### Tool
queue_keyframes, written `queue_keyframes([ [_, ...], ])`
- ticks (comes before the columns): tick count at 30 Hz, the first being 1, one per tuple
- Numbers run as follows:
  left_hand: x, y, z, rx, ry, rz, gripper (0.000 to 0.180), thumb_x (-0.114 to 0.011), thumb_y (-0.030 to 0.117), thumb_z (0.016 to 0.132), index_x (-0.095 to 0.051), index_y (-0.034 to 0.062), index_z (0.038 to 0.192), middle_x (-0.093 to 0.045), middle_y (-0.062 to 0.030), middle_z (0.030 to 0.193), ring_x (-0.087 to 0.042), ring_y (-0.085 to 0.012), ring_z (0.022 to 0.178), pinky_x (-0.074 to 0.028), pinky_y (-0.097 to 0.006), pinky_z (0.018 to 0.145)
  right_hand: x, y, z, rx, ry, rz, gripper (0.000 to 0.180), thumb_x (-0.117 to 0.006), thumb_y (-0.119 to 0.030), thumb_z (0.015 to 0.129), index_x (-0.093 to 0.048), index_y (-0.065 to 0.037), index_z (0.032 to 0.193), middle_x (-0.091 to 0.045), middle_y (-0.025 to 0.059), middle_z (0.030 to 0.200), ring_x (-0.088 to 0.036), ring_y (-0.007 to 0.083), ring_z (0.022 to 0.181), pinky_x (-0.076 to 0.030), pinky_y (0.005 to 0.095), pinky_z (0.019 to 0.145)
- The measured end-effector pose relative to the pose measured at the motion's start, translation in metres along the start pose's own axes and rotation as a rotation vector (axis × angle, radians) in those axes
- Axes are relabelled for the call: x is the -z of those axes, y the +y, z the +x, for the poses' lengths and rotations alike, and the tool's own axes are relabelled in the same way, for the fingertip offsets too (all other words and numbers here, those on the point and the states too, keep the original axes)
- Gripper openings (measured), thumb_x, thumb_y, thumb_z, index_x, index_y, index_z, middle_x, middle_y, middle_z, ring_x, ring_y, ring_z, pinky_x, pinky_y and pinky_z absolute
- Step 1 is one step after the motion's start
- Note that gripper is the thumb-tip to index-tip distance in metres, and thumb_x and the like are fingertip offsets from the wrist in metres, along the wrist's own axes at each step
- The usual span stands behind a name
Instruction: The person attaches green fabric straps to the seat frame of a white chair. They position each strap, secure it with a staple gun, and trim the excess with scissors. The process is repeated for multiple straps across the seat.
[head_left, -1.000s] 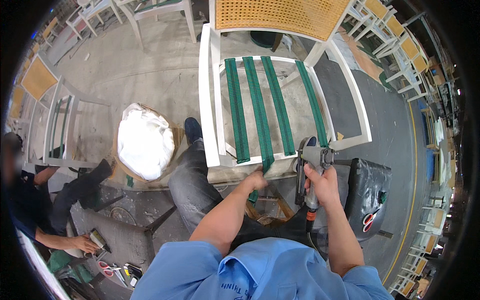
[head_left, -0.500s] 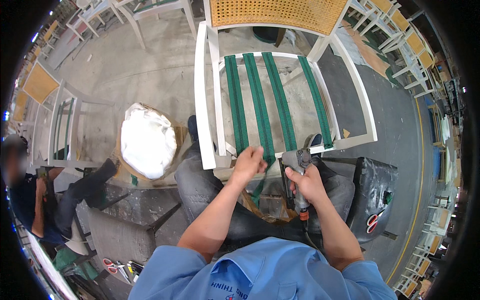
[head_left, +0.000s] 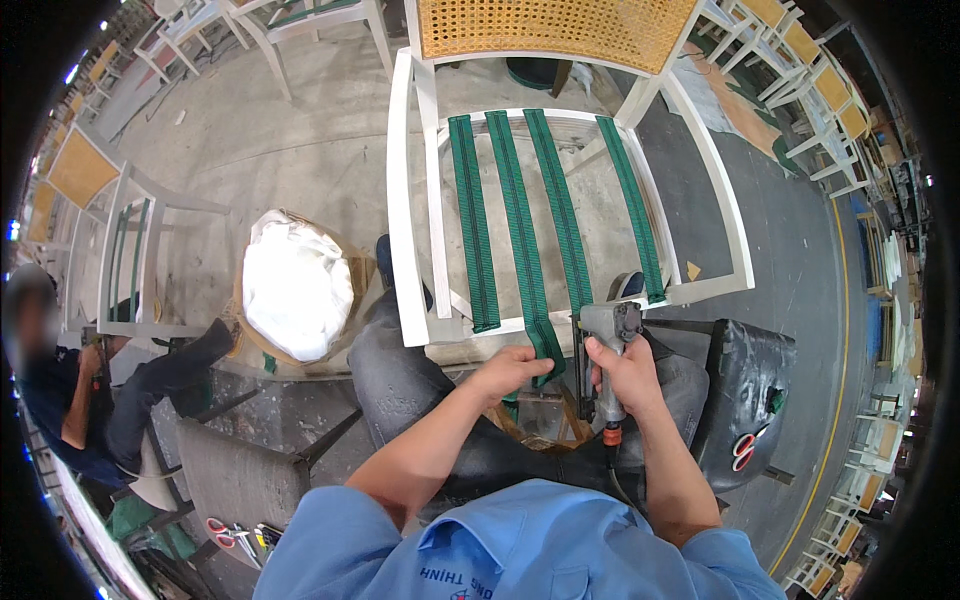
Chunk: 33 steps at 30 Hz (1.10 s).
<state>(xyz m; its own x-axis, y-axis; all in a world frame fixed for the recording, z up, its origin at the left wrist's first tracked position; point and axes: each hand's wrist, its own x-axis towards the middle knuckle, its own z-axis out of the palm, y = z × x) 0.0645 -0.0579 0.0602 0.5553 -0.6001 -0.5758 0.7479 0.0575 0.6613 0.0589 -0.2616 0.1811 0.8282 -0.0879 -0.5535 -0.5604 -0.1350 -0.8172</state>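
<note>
In front of me stands a white chair frame (head_left: 735,215) with a woven cane back (head_left: 560,32). Several green webbing straps (head_left: 472,220) run from the far seat rail to the near one. My left hand (head_left: 515,372) pinches the near end of the second strap from the left (head_left: 543,345), which hangs over the front rail. My right hand (head_left: 622,372) is wrapped round a grey pneumatic staple gun (head_left: 608,325) with an orange hose fitting. Its nose is close to the front rail, by the third strap; whether it touches cannot be seen.
On the left sits a sack of white material (head_left: 295,285). Red-handled scissors (head_left: 745,450) rest on a black padded seat at right; another pair (head_left: 222,532) lies on a grey seat at lower left. A co-worker (head_left: 75,390) sits at far left. More chairs stand around.
My left hand has moved down toward me, drawing the second strap's end over the front rail. The staple gun has shifted slightly and stands more upright.
</note>
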Motion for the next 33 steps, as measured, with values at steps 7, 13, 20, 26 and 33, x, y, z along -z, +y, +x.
queue_keyframes([
  [7, 0.03, 0.057, 0.001, -0.262, 0.256, -0.356, 0.02, -0.054, 0.018, 0.106, -0.065, 0.0025, 0.113, -0.075, -0.0089, 0.106, -0.069, -0.0168, 0.082, -0.057, -0.033, 0.07, -0.007, 0.005, 0.006, -0.038, -0.1, -0.089, 0.027, -0.074, -0.025, 0.094, -0.065, -0.001, 0.102, -0.063, 0.0008, 0.073, -0.058, 0.0115, 0.055, -0.047, 0.0296, 0.049],
  [13, 0.031, 0.058, 0.035, -0.334, 0.404, -0.134, 0.024, -0.052, 0.022, 0.108, -0.065, 0.0021, 0.108, -0.07, -0.0025, 0.096, -0.061, -0.0109, 0.083, -0.05, -0.028, 0.074, -0.021, 0.008, 0.024, -0.058, -0.075, -0.193, 0.032, -0.076, -0.029, 0.093, -0.064, 0.0, 0.094, -0.063, 0.0037, 0.066, -0.06, 0.0125, 0.053, -0.048, 0.0296, 0.049],
  [20, 0.033, 0.059, 0.039, -0.317, 0.383, -0.098, 0.025, -0.05, 0.022, 0.109, -0.065, 0.0021, 0.108, -0.065, 0.0004, 0.094, -0.057, -0.0099, 0.087, -0.047, -0.026, 0.081, -0.029, 0.014, 0.031, -0.075, -0.062, -0.237, 0.031, -0.077, -0.029, 0.092, -0.065, 0.0, 0.094, -0.063, 0.0037, 0.065, -0.061, 0.013, 0.054, -0.048, 0.0305, 0.047],
  [26, 0.036, 0.064, 0.038, -0.299, 0.304, -0.112, 0.024, -0.049, 0.022, 0.109, -0.064, 0.0027, 0.108, -0.065, 0.0013, 0.095, -0.057, -0.0096, 0.086, -0.047, -0.027, 0.081, -0.036, 0.011, 0.03, -0.083, -0.062, -0.314, 0.031, -0.077, -0.027, 0.092, -0.064, 0.0, 0.099, -0.064, 0.0033, 0.069, -0.06, 0.0131, 0.053, -0.047, 0.0317, 0.049],
  [33, 0.04, 0.06, 0.042, -0.257, 0.307, -0.118, 0.022, -0.049, 0.021, 0.109, -0.063, 0.004, 0.105, -0.069, -0.0003, 0.1, -0.059, -0.0106, 0.088, -0.048, -0.027, 0.083, -0.048, 0.011, 0.027, -0.058, -0.086, -0.35, 0.029, -0.076, -0.026, 0.093, -0.065, -0.001, 0.103, -0.064, 0.0039, 0.07, -0.06, 0.0135, 0.054, -0.048, 0.0328, 0.052],
])
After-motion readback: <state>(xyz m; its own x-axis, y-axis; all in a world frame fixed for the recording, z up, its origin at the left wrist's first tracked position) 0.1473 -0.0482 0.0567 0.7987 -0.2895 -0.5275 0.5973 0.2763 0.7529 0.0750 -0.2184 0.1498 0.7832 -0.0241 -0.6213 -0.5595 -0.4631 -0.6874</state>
